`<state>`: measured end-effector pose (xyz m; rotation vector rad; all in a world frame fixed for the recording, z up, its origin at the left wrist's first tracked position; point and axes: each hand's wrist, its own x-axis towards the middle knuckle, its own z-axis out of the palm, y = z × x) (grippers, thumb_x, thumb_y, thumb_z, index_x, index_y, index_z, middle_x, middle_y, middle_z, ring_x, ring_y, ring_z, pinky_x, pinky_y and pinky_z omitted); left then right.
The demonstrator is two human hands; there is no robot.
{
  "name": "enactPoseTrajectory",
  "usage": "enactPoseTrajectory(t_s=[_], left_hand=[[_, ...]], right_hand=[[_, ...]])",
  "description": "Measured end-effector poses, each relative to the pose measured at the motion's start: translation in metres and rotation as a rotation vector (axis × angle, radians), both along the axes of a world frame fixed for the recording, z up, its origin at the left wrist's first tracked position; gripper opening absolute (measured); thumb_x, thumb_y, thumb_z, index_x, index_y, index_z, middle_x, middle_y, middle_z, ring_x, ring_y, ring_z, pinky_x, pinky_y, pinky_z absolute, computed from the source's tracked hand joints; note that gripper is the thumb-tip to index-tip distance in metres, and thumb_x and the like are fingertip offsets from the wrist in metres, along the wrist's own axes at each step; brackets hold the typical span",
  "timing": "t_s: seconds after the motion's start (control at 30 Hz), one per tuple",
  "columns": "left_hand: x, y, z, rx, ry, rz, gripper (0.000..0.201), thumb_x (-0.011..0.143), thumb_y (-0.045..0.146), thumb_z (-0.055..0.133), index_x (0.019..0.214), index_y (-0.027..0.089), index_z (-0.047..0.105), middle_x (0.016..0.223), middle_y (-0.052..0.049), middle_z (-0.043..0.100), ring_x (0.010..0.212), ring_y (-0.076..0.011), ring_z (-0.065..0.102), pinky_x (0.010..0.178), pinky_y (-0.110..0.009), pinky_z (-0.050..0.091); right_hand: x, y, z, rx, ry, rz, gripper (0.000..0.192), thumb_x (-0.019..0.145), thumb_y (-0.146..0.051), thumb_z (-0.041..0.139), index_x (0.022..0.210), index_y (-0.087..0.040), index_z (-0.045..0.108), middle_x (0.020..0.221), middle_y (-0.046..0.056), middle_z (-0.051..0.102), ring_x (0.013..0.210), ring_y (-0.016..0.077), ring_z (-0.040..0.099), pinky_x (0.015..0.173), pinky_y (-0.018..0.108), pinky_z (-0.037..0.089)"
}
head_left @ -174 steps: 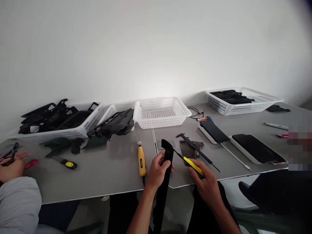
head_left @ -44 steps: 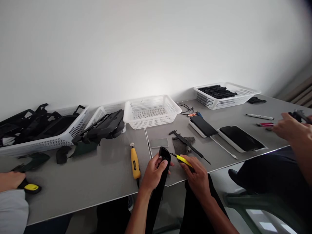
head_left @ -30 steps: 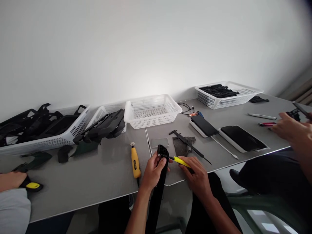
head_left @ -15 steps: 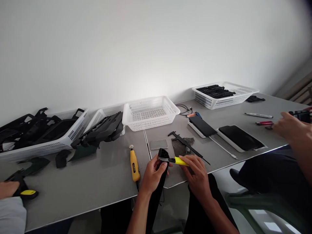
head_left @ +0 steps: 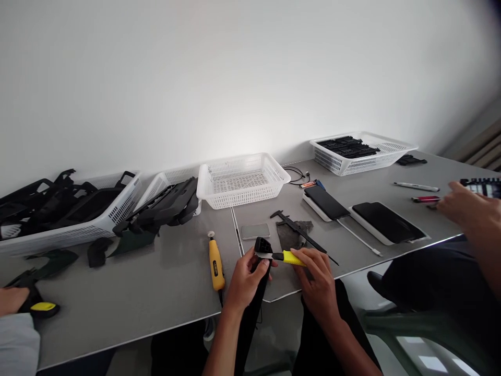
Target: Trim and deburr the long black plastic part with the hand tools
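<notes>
My left hand (head_left: 247,277) is closed around a small black plastic part (head_left: 262,245), held just over the table's front edge. In my right hand (head_left: 316,274) is a yellow-handled utility knife (head_left: 293,257), its blade pointing left and lying against the near side of the part. Whether the blade is cutting I cannot tell. Behind my hands lie a caliper (head_left: 299,231) on a dark grey scrap and a flat grey rectangular block (head_left: 255,231). A yellow rotary tool (head_left: 216,266) lies left of my left hand.
White baskets (head_left: 242,200) line the wall, some holding black plastic parts. Two phones (head_left: 326,202) on white blocks lie to the right, with a pen (head_left: 417,186) beyond. A co-worker's hand (head_left: 462,206) holds a black part at right; another's hand (head_left: 13,301) is at far left.
My two hands keep almost the same place, with the knife blade still against the part. At right, the co-worker's black part has tilted.
</notes>
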<state>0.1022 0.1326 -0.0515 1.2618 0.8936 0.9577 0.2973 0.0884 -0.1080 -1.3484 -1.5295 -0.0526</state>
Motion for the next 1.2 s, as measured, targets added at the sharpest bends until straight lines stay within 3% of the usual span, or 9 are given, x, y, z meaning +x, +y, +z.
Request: enactPoseTrajectory(t_s=[0.23, 0.4, 0.63, 0.93, 1.2], left_hand=[[-0.0006, 0.0007, -0.0034, -0.034, 0.008, 0.023, 0.043, 0.093, 0.054, 0.071, 0.112, 0.016, 0.067, 0.096, -0.009, 0.080, 0.065, -0.0144, 0.065, 0.066, -0.026, 0.049], [0.0003, -0.0010, -0.0035, -0.073, 0.009, 0.053, 0.045, 0.090, 0.057, 0.071, 0.109, 0.016, 0.064, 0.092, -0.009, 0.079, 0.061, -0.0146, 0.064, 0.061, -0.026, 0.047], [0.0009, -0.0010, -0.0025, -0.072, 0.010, 0.058, 0.045, 0.089, 0.057, 0.071, 0.108, 0.017, 0.065, 0.091, -0.008, 0.079, 0.061, -0.0154, 0.065, 0.063, -0.027, 0.047], [0.0008, -0.0021, 0.0008, -0.085, 0.003, 0.064, 0.047, 0.087, 0.059, 0.072, 0.107, 0.017, 0.065, 0.088, -0.008, 0.079, 0.059, -0.0151, 0.065, 0.060, -0.026, 0.047], [0.0016, -0.0034, 0.0026, -0.106, -0.021, 0.043, 0.054, 0.088, 0.066, 0.071, 0.112, 0.018, 0.064, 0.100, -0.012, 0.081, 0.065, -0.0183, 0.071, 0.057, -0.026, 0.051]], right_hand=[[-0.0018, 0.0013, -0.0012, -0.051, -0.069, -0.013, 0.025, 0.110, -0.036, 0.056, 0.130, -0.027, 0.068, 0.116, 0.008, 0.074, 0.107, 0.0267, 0.066, 0.091, 0.043, 0.052], [-0.0046, 0.0036, 0.0031, -0.081, 0.062, -0.071, 0.024, 0.112, -0.038, 0.051, 0.123, -0.024, 0.068, 0.112, 0.009, 0.074, 0.105, 0.0264, 0.067, 0.091, 0.042, 0.052], [-0.0012, -0.0004, 0.0020, -0.089, -0.036, 0.057, 0.022, 0.109, -0.035, 0.056, 0.125, -0.027, 0.070, 0.113, 0.007, 0.075, 0.104, 0.0261, 0.068, 0.090, 0.041, 0.054], [-0.0066, 0.0042, 0.0050, -0.101, 0.098, -0.055, 0.023, 0.111, -0.039, 0.053, 0.121, -0.026, 0.068, 0.113, 0.008, 0.074, 0.107, 0.0260, 0.067, 0.090, 0.040, 0.053], [-0.0039, 0.0021, 0.0019, -0.072, 0.031, 0.009, 0.025, 0.110, -0.036, 0.056, 0.129, -0.027, 0.069, 0.117, 0.007, 0.074, 0.107, 0.0255, 0.066, 0.092, 0.042, 0.052]])
